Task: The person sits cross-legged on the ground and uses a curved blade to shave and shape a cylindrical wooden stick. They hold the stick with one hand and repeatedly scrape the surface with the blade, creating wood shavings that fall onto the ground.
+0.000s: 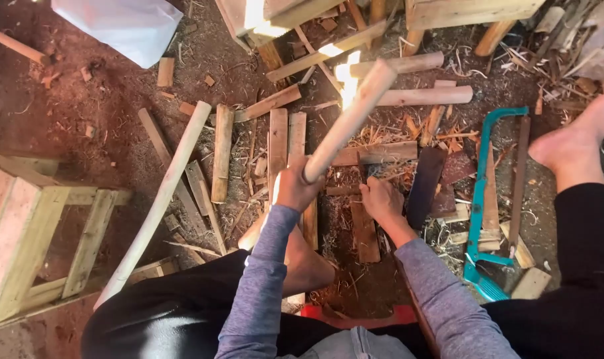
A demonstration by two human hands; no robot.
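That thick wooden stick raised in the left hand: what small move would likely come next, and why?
Probably a short downward stroke. The left hand holds the wooden stick raised at a slant, directly above the right hand, which grips a dark tool set on a flat wooden piece amid shavings. What the tool is cannot be told.

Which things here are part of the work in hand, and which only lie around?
In use: round wooden stick in left hand; flat wood piece under right hand.
Lying about: teal saw, long pole, wooden frame, white bag.
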